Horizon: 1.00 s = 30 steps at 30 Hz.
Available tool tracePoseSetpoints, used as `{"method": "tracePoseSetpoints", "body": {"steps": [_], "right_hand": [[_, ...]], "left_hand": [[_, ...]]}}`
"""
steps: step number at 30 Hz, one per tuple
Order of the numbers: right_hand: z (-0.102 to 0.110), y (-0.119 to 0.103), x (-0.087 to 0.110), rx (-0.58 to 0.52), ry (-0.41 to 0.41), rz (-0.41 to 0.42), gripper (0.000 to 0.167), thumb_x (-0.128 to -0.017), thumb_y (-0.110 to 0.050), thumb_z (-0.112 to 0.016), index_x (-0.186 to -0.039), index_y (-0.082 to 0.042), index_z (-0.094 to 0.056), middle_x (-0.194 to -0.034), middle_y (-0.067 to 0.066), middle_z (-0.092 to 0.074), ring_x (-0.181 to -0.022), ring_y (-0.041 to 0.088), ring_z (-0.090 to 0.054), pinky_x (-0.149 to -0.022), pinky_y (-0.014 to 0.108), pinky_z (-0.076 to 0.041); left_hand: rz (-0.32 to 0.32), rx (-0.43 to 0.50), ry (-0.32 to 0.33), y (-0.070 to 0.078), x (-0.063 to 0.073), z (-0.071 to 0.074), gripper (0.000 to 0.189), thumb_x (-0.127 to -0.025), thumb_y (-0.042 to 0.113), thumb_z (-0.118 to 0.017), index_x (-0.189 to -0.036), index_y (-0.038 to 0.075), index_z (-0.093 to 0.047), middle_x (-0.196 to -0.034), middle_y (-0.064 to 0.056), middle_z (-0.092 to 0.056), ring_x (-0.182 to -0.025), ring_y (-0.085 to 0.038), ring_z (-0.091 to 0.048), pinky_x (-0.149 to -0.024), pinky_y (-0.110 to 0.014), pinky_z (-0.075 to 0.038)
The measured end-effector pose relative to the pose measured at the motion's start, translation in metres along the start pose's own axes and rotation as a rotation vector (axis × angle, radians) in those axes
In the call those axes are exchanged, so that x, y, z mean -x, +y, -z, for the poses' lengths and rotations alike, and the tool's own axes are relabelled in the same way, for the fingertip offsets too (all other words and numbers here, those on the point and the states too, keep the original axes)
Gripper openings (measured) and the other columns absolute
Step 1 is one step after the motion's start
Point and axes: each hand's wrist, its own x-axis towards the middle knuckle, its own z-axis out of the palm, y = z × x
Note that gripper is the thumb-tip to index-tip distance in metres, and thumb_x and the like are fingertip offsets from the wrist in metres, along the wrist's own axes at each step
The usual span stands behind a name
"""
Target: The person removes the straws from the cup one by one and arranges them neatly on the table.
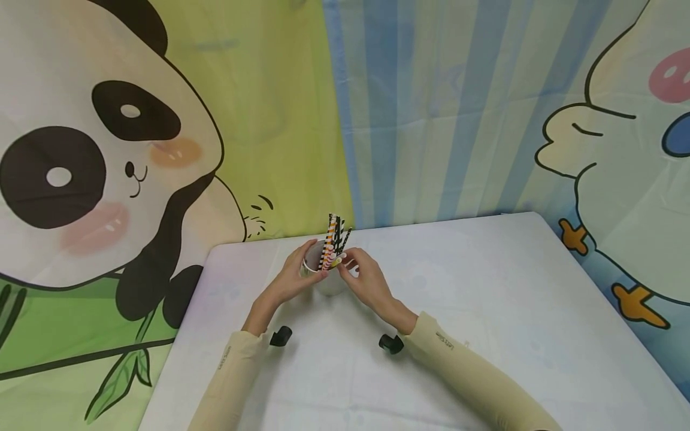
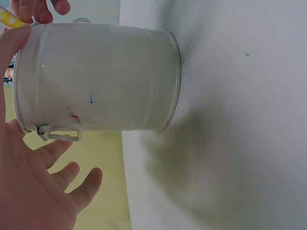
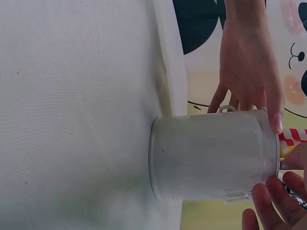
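Observation:
A white metal bucket [image 1: 330, 287] with small side handles stands upright on the table. Patterned paper straws [image 1: 331, 240], some striped and some dotted, lean in it and stick up past the rim. My left hand [image 1: 291, 276] holds the bucket by its rim, thumb at the near side; in the left wrist view its other fingers spread behind the bucket [image 2: 100, 76]. At the rim's right side, my right hand [image 1: 369, 282] pinches among the straws. The right wrist view shows its thumb by a yellow straw [image 3: 286, 151] and a red-striped straw [image 3: 293, 136], partly hidden by the fingers.
The table [image 1: 474, 287] has a white cloth, and its far edge lies just behind the bucket. A printed curtain [image 1: 280, 120] hangs behind. Black wrist cameras [image 1: 281, 336] sit at both wrists.

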Motion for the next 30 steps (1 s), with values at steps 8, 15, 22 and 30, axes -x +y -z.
{"method": "tracePoseSetpoints", "body": {"steps": [8, 15, 22, 30], "right_hand": [[-0.0003, -0.0004, -0.0018, 0.029, 0.006, 0.016, 0.016, -0.097, -0.018, -0.067, -0.113, -0.015, -0.066, -0.103, 0.003, -0.067, -0.092, 0.022, -0.067, -0.074, 0.039, -0.054], [-0.0001, -0.0004, -0.0020, 0.055, 0.006, 0.012, 0.017, -0.096, -0.018, -0.066, -0.113, -0.018, -0.068, -0.100, 0.000, -0.066, -0.091, 0.020, -0.067, -0.073, 0.031, -0.051], [0.0012, -0.0001, -0.0023, 0.051, 0.004, -0.002, 0.016, -0.097, -0.019, -0.066, -0.112, -0.018, -0.068, -0.099, 0.001, -0.066, -0.090, 0.020, -0.067, -0.074, 0.038, -0.054], [0.0054, -0.0027, -0.0039, 0.048, 0.047, 0.023, 0.014, -0.095, -0.016, -0.067, -0.109, -0.015, -0.069, -0.101, 0.003, -0.067, -0.086, 0.019, -0.067, -0.073, 0.035, -0.053]], "left_hand": [[0.000, 0.003, 0.003, 0.0000, -0.0007, 0.0002, 0.094, -0.086, 0.056, -0.072, -0.160, 0.029, -0.021, -0.162, -0.010, -0.030, -0.150, -0.034, -0.025, -0.115, -0.065, -0.027], [-0.005, 0.007, 0.002, 0.0000, -0.0010, -0.0002, 0.092, -0.086, 0.056, -0.072, -0.159, 0.035, -0.020, -0.162, -0.010, -0.030, -0.150, -0.033, -0.026, -0.115, -0.064, -0.028], [0.006, 0.002, 0.002, -0.0013, -0.0018, -0.0010, 0.091, -0.086, 0.058, -0.071, -0.158, 0.039, -0.020, -0.162, -0.008, -0.029, -0.150, -0.032, -0.025, -0.115, -0.064, -0.029], [-0.005, 0.009, 0.001, -0.0030, -0.0025, -0.0010, 0.092, -0.086, 0.056, -0.072, -0.159, 0.035, -0.020, -0.163, -0.010, -0.029, -0.151, -0.034, -0.025, -0.116, -0.065, -0.027]]}}
